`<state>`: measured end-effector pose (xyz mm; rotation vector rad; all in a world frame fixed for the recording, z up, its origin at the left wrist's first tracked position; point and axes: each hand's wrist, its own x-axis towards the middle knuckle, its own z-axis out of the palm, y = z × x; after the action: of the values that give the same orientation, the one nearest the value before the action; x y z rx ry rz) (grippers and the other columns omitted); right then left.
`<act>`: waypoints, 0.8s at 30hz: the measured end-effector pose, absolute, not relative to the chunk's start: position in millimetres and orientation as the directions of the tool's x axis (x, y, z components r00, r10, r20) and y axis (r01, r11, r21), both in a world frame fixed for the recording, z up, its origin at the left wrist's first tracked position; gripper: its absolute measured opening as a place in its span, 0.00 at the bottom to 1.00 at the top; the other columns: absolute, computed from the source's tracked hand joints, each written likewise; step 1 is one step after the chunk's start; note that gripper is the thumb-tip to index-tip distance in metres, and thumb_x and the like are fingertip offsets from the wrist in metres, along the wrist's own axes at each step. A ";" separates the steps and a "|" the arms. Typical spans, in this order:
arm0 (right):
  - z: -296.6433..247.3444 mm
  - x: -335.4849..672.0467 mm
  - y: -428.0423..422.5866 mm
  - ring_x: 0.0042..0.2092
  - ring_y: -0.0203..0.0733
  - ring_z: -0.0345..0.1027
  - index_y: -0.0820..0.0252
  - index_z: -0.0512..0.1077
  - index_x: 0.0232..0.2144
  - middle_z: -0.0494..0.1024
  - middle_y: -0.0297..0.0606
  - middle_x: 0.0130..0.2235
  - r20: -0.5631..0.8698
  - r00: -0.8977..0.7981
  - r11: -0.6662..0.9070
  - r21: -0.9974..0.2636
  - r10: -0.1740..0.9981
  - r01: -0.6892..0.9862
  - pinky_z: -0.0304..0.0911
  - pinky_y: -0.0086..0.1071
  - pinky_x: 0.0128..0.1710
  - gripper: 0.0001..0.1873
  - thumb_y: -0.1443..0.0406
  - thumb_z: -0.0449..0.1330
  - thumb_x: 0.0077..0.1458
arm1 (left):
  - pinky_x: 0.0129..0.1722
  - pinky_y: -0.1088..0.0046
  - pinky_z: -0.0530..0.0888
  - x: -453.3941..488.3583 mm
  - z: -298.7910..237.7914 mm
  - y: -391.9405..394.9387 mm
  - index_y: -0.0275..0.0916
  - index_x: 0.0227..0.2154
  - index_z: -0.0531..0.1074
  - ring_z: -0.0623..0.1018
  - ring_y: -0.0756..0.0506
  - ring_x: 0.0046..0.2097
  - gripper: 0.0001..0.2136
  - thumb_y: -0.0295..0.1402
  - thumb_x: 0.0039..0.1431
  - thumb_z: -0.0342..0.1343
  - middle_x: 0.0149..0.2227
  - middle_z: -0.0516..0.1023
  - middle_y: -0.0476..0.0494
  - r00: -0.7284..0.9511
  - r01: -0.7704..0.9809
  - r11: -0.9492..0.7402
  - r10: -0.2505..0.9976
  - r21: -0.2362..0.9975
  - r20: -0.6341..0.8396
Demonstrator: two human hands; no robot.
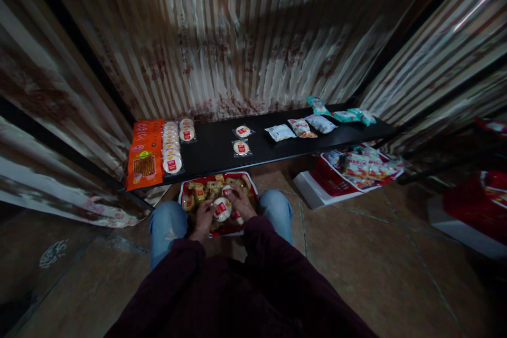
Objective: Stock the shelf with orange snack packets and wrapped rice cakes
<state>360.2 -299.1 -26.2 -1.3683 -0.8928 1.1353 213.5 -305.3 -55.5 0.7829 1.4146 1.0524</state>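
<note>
My left hand (pixel 204 216) grips the left edge of a white round wrapped cake (pixel 222 209) with a red label, above a red basket (pixel 253 186). My right hand (pixel 242 205) is on the other side, with its fingers closed around a second wrapped cake (pixel 227 190), only partly visible behind the first. Several yellowish wrapped snacks (pixel 197 188) fill the basket, which stands between my knees. Another white wrapped cake (pixel 237 217) shows below my right palm.
A black shelf (pixel 214 156) carries orange snack bags (pixel 144 156), rows of wrapped cakes (pixel 171 148), two separate cakes (pixel 241 148), white pouches (pixel 303 128) and green packets (pixel 352 115). Beneath its right end, a red basket (pixel 328 174) of bags rests on a white box (pixel 312 190). Curtains hang behind.
</note>
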 end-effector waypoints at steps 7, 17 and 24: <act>-31.3 356.5 -311.2 0.39 0.44 0.73 0.59 0.71 0.42 0.79 0.41 0.40 -0.295 0.144 -0.227 -0.905 0.945 -0.360 0.69 0.38 0.39 0.30 0.53 0.68 0.35 | 0.35 0.68 0.76 219.4 -52.3 -303.0 0.38 0.33 0.66 0.77 0.50 0.31 0.10 0.34 0.49 0.59 0.31 0.75 0.47 -0.216 -0.269 0.385 0.869 0.883 -0.445; -46.1 353.0 -313.4 0.29 0.40 0.73 0.59 0.72 0.36 0.79 0.37 0.31 -0.395 0.193 -0.291 -0.863 0.898 -0.413 0.68 0.31 0.28 0.26 0.54 0.70 0.34 | 0.34 0.67 0.76 226.8 -47.7 -306.0 0.37 0.28 0.66 0.77 0.50 0.29 0.12 0.35 0.45 0.63 0.29 0.74 0.48 -0.212 -0.241 0.396 0.870 0.886 -0.446; -47.3 352.3 -314.2 0.36 0.41 0.75 0.54 0.72 0.40 0.80 0.35 0.37 -0.470 0.099 -0.352 -0.769 0.877 -0.533 0.71 0.34 0.36 0.21 0.59 0.68 0.41 | 0.39 0.66 0.73 221.1 -46.2 -308.8 0.38 0.27 0.68 0.75 0.48 0.32 0.07 0.32 0.45 0.60 0.28 0.73 0.48 -0.255 -0.018 0.348 0.905 0.937 -0.341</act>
<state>352.3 -314.2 -47.3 -1.1981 -0.4048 1.5412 221.1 -308.8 -46.2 0.8263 1.5614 1.1018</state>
